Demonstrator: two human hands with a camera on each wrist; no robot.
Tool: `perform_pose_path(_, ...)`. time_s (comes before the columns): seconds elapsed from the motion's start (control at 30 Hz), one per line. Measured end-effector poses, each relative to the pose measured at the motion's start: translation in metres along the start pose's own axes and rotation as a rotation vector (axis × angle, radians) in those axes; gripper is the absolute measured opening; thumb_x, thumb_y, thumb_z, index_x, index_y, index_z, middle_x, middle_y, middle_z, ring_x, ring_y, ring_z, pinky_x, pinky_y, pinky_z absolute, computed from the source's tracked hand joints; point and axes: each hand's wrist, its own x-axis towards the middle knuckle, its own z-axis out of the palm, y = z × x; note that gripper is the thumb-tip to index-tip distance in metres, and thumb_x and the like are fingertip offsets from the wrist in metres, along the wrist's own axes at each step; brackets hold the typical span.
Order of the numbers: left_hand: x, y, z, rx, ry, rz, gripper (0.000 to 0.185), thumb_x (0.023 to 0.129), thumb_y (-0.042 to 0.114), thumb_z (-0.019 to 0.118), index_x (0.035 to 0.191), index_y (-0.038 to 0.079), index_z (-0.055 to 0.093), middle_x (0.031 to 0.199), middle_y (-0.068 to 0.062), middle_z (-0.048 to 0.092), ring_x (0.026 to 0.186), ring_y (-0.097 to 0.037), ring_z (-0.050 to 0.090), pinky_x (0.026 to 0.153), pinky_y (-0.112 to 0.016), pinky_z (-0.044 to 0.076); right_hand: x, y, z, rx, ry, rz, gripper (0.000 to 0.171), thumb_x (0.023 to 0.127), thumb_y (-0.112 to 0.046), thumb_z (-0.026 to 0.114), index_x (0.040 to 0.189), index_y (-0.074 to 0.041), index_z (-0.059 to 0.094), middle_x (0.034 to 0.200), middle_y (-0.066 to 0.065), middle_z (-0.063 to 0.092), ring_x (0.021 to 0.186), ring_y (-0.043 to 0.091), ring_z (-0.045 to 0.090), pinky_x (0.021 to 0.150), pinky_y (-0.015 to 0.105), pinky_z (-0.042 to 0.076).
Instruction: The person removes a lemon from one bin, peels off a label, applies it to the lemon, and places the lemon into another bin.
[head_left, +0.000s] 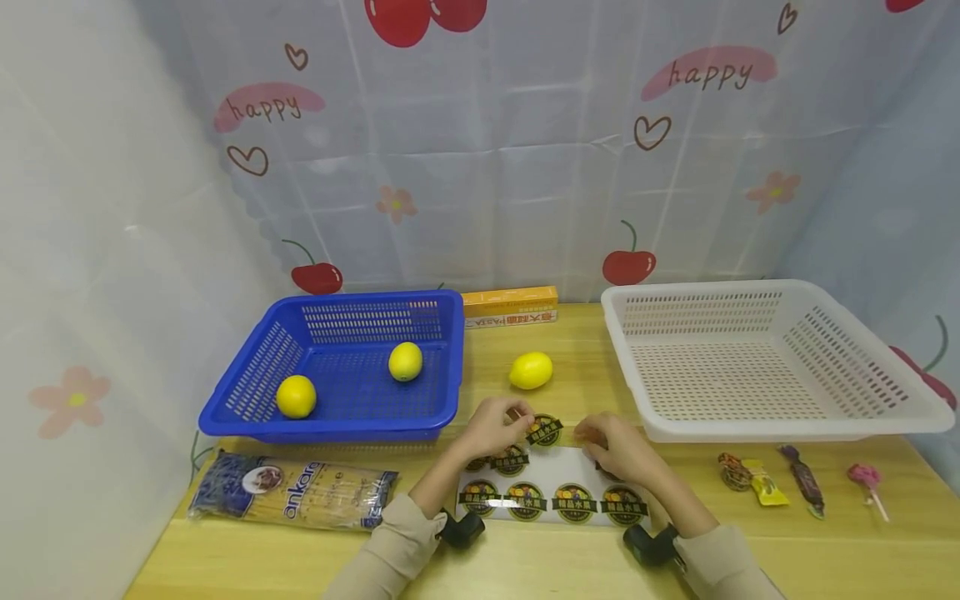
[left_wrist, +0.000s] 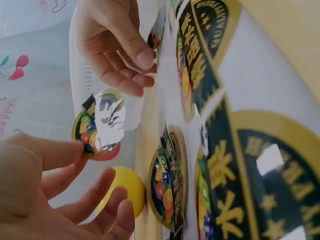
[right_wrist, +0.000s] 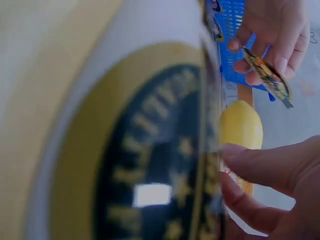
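Between thumb and forefinger, my left hand (head_left: 491, 432) pinches a round fruit sticker (head_left: 544, 430) with a black banner, a gold edge and printed fruit. In the left wrist view that loose sticker (left_wrist: 100, 125) catches a bright glare. My right hand (head_left: 618, 448) is over the right part of the white sticker sheet (head_left: 553, 463), its fingers loosely bent with nothing between them. Several matching stickers lie on the sheet, some partly hidden under my hands. Just beyond the held sticker sits a yellow lemon (head_left: 531, 371) on the table.
A blue basket (head_left: 337, 428) at left holds two lemons. At right stands a white basket (head_left: 787, 429). A pasta packet (head_left: 292, 492) lies front left, and a pasta box (head_left: 512, 307) lies at the back. Wrapped candies (head_left: 765, 483) and a lollipop (head_left: 866, 477) are at right.
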Motion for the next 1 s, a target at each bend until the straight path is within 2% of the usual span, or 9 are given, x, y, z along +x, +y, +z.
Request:
perform_pose_path(0.1,0.004,0.001,-0.004,-0.059,0.077,-0.051,0.015,0.094,0.011,0.051,0.096,0.001,0.061,0.097,-0.012,0.064,0.089,-0.027,0.062,0.074,-0.032,0.052,0.007,-0.001,0.0,0.023,0.105,-0.027,0.03,0.084,0.002,0.063,0.114,0.007,0.059,0.102,0.024,0.06,0.087,0.035,0.062,0.073,0.042,0.054)
perform_pose_path(0.2,0.01,0.002,-0.008,-0.141,0.155,-0.118,0.018,0.098,0.013,0.044,0.102,0.0,0.055,0.104,-0.014,0.06,0.099,-0.031,0.058,0.082,-0.039,0.05,0.017,-0.004,0.0,0.058,0.214,-0.039,0.04,0.087,-0.003,0.062,0.123,0.01,0.051,0.108,0.032,0.056,0.087,0.04,0.061,0.072,0.045,0.054)
perform_pose_path(0.33,0.021,0.003,-0.012,-0.238,0.247,-0.162,0.021,0.101,0.013,0.037,0.106,-0.003,0.05,0.107,-0.018,0.055,0.109,-0.034,0.052,0.093,-0.047,0.043,0.032,-0.009,-0.002,0.117,0.276,0.061,0.048,0.093,-0.016,0.057,0.133,0.007,0.043,0.116,0.033,0.053,0.091,0.041,0.061,0.073,0.048,0.053)
perform_pose_path(0.47,0.031,0.001,-0.011,-0.308,0.309,-0.204,0.024,0.101,0.016,0.037,0.108,-0.004,0.048,0.11,-0.02,0.053,0.111,-0.036,0.05,0.096,-0.049,0.04,0.046,-0.01,-0.003,0.174,0.235,0.207,0.054,0.097,-0.03,0.051,0.141,-0.003,0.037,0.126,0.028,0.051,0.1,0.04,0.059,0.078,0.049,0.051)
perform_pose_path(0.57,0.037,0.0,-0.008,-0.337,0.354,-0.247,0.025,0.101,0.02,0.039,0.109,-0.001,0.049,0.116,-0.019,0.052,0.117,-0.036,0.047,0.1,-0.05,0.038,0.059,-0.007,-0.003,0.294,0.194,0.272,0.056,0.098,-0.034,0.047,0.145,-0.006,0.031,0.129,0.027,0.049,0.104,0.04,0.058,0.081,0.047,0.051)
perform_pose_path(0.67,0.04,0.0,-0.003,-0.334,0.415,-0.28,0.024,0.1,0.021,0.041,0.108,0.0,0.051,0.12,-0.018,0.053,0.118,-0.036,0.048,0.099,-0.049,0.039,0.072,-0.003,-0.001,0.398,0.172,0.305,0.058,0.099,-0.033,0.045,0.146,-0.005,0.028,0.13,0.03,0.047,0.103,0.042,0.058,0.078,0.043,0.053)
perform_pose_path(0.87,0.044,-0.002,0.003,-0.305,0.569,-0.298,0.02,0.098,0.015,0.044,0.103,-0.002,0.053,0.111,-0.02,0.056,0.105,-0.035,0.055,0.09,-0.045,0.046,0.098,-0.002,0.003,0.364,0.12,0.355,0.064,0.098,-0.043,0.043,0.148,-0.006,0.026,0.134,0.03,0.044,0.104,0.037,0.057,0.075,0.037,0.053)
perform_pose_path(1.0,0.044,-0.002,0.004,-0.313,0.62,-0.309,0.019,0.097,0.014,0.044,0.101,-0.002,0.052,0.107,-0.019,0.056,0.103,-0.035,0.055,0.088,-0.045,0.047,0.112,0.001,0.005,0.384,0.079,0.36,0.067,0.097,-0.046,0.044,0.148,-0.007,0.025,0.134,0.031,0.044,0.088,0.031,0.058,0.065,0.034,0.052)
